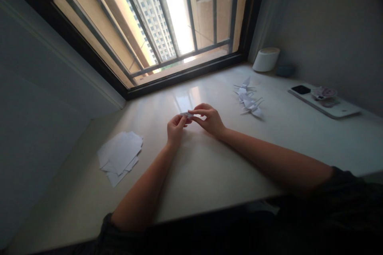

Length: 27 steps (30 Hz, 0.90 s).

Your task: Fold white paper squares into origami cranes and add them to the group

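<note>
1. At the far left, a loose stack of white sheets (pixel 121 151) lies on the table (pixel 209 179), its edges fanned out unevenly. It sits outside your left forearm, apart from it.
2. Behind the table stands the window (pixel 182 72), dark-framed and barred, tilted in your view. Through its bars you see a tall building (pixel 149 12).
3. Your left hand (pixel 175 130) is near the middle of the table, its forearm running up from a dark sleeve (pixel 115 227). Its thumb and fingers are together, clamped on the left part of the paper.
4. The paper (pixel 188 114) is small, white and folded, held between your two hands in front of the window. Your fingers cover much of it, so you cannot tell its full shape, nor whether it touches the table.
5. Your right hand (pixel 212 121) reaches in from the right. Its thumb and index finger pinch the right part of the paper, with a gap between the two digits behind their tips.
6. Right of that hand, three folded cranes (pixel 253 108) lie in a close row, running away from you.
7. Beyond them, by the window corner, stands a white pot (pixel 265 60), with a low dark object (pixel 285 71) just beside it.
8. At the far right lies a phone (pixel 344 108), a round grip (pixel 324 93) on its back.
</note>
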Motion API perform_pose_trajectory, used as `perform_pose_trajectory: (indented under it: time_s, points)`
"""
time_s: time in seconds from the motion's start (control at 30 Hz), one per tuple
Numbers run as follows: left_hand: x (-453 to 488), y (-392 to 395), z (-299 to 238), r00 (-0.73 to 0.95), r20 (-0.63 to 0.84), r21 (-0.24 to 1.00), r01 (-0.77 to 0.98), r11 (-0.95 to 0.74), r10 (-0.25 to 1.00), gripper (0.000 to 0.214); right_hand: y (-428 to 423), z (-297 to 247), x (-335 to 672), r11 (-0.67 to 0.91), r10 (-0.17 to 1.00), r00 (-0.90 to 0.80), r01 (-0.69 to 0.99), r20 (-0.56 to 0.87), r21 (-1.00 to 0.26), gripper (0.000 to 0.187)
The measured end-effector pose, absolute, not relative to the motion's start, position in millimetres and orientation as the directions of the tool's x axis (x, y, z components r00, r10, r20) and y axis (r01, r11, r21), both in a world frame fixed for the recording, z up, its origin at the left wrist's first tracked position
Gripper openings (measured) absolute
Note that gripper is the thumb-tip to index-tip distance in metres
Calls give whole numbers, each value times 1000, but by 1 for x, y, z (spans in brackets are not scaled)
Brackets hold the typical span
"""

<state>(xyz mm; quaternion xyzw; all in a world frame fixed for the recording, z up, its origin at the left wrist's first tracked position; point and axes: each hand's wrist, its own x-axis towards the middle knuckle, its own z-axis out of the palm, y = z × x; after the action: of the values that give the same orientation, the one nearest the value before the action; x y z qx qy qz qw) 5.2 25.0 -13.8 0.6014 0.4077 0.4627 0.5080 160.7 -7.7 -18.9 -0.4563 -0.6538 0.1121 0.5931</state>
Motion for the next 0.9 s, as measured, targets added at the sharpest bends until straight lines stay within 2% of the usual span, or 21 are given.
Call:
perform_pose_trajectory:
  time_s: [0.17,0.4,0.6,0.77,0.9]
  points:
    - [5,24,-14,248,162,985,14,-171,955,33,-7,-18,162,551,711,122,516,693,-656,17]
    - [5,25,-14,235,167,983,40,-181,958,38,-7,-19,162,546,724,126,496,678,-675,16]
    - [7,23,-14,221,215,974,21,-225,951,33,-11,-14,162,505,750,114,538,652,-675,17]
    - [8,19,-12,201,376,912,92,-400,905,30,-14,-12,163,452,792,149,508,591,-733,13]
    - [5,17,-9,197,567,754,267,-601,800,29,-9,-16,161,449,858,133,274,496,-850,13]
